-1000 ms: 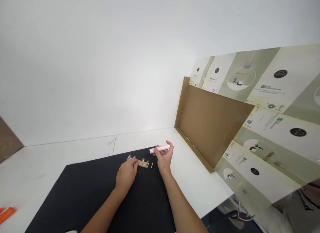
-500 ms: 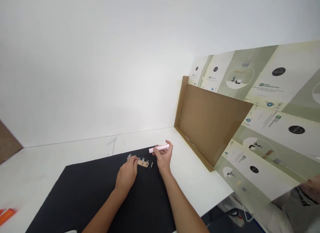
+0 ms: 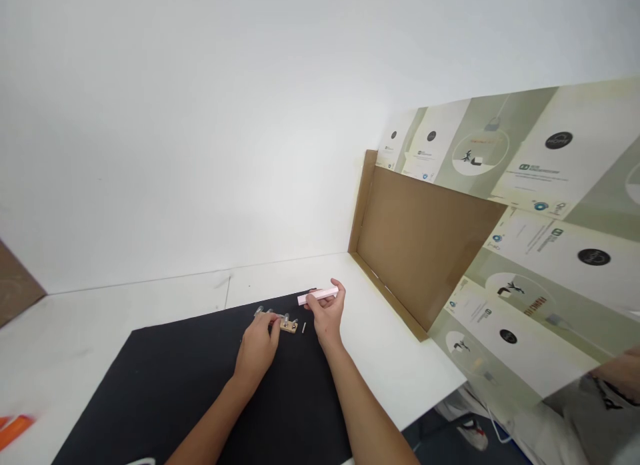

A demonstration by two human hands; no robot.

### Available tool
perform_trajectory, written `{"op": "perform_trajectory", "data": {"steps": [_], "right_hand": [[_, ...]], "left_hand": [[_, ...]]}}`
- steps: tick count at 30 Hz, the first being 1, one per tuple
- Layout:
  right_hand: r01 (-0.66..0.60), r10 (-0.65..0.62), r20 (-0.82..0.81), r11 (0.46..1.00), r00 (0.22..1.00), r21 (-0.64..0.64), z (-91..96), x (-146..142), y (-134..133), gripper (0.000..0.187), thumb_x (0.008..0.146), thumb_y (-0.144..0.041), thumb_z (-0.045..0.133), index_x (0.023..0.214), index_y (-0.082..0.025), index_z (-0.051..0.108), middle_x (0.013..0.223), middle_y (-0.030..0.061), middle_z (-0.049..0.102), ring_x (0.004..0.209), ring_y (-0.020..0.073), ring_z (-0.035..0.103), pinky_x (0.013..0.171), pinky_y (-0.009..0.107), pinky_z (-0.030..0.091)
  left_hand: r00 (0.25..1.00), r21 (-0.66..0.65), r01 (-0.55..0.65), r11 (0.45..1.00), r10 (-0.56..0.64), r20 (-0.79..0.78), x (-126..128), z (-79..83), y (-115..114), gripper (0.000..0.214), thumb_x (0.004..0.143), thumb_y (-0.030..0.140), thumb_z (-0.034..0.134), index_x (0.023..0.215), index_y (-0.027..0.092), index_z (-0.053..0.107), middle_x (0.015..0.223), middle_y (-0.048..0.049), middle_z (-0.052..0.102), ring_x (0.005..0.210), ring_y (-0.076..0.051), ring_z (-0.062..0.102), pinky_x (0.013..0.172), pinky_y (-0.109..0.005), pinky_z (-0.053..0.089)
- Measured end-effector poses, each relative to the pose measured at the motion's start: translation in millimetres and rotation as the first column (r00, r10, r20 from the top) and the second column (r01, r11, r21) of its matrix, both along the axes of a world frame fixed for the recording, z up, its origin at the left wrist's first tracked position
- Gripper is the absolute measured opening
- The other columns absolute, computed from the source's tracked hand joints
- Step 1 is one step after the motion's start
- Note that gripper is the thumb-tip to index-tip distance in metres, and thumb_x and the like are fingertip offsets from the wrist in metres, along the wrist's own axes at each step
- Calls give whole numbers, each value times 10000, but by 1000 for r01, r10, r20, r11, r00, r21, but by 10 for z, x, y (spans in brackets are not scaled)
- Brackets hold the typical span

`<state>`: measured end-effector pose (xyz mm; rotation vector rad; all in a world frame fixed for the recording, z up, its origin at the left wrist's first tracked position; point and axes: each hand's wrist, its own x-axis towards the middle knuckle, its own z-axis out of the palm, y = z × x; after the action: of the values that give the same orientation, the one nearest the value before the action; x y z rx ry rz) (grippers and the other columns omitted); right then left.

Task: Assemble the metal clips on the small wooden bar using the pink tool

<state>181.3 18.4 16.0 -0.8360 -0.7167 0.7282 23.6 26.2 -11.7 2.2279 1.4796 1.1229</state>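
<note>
A narrow light-wood strip (image 3: 289, 326) lies near the far edge of the black mat, with several clear rounded pieces (image 3: 286, 319) standing up from it. My left hand (image 3: 257, 344) reaches over the strip's middle, thumb and fingers closed together; what they pinch is hidden behind them. Above the mat's far right corner, my right hand (image 3: 329, 317) grips a pale pink rectangular bar (image 3: 317, 296) between thumb and fingers, tilted slightly up to the right. A tiny pale stick (image 3: 303, 328) rests on the mat just right of the strip.
The black mat (image 3: 190, 385) covers part of a white table (image 3: 385, 365). An open cardboard box (image 3: 425, 232) with printed sheets stands along the right side. An orange object (image 3: 15, 432) is at the lower left. Another person's clothed body (image 3: 580, 418) shows at the lower right.
My left hand has shifted slightly right along the wooden strip, covering more of it. My right hand and the pink bar have hardly moved.
</note>
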Motion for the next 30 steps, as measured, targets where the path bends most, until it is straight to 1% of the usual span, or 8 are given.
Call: {"op": "perform_trajectory", "data": {"steps": [9,13,16,18,20,25,27,30], "right_hand": [[-3,3,6,1000,1000,14,10,7,0,694,681,-215,766,1231,-225,343,820,-14,681,629,138,661,581,263,580],[2,-2,0,1000,1000,9,20,10,-1,694,677,-214,766,1228,-222,344,813,-11,688,623,138,662,579,263,580],[4,-4,1,1000,1000,2,25,11,-3,696,676,-219,768,1229,-223,345,810,-11,691,622,139,665,581,264,583],[6,-6,4,1000,1000,2,23,11,-2,694,678,-225,767,1230,-225,346,807,-13,691,620,140,668,581,266,584],[5,-5,3,1000,1000,3,18,13,-1,691,680,-227,764,1230,-225,346,806,-14,690,619,142,670,579,268,585],[-3,3,-1,1000,1000,-7,12,17,-1,698,676,-230,768,1232,-225,346,817,-9,689,635,147,673,581,270,587],[-5,5,-2,1000,1000,-11,13,16,-3,696,679,-231,767,1233,-225,345,819,-9,688,639,148,673,585,273,589],[-10,10,0,1000,1000,-10,17,14,-7,698,682,-234,767,1236,-225,342,821,-7,690,648,153,679,600,286,596]], "left_hand": [[983,-193,-69,979,100,151,31,59,-14,187,805,376,548,789,223,654,829,-27,756,837,-241,709,817,-348,506],[947,-275,-111,955,185,262,28,107,-28,251,758,386,599,920,194,612,734,-20,744,785,-232,706,771,-333,506],[889,-378,7,926,168,427,30,114,-32,383,767,400,584,1063,160,618,612,5,687,605,-191,660,580,-281,481],[831,-442,116,889,157,534,37,107,-30,426,754,414,591,1069,132,645,565,14,645,452,-139,561,450,-242,404],[789,-475,159,865,177,588,42,97,-23,440,720,422,623,1017,102,675,584,-5,650,396,-102,494,398,-225,355],[785,-466,102,879,217,581,12,88,6,497,697,456,663,1025,84,690,746,-78,735,432,-105,535,416,-232,420],[829,-448,44,893,218,515,-9,82,18,490,726,453,645,1066,103,692,858,-100,761,482,-132,598,453,-248,478],[940,-331,-40,943,148,309,-20,63,15,433,795,407,585,1123,149,702,1005,-101,761,686,-199,706,585,-279,555]]}}
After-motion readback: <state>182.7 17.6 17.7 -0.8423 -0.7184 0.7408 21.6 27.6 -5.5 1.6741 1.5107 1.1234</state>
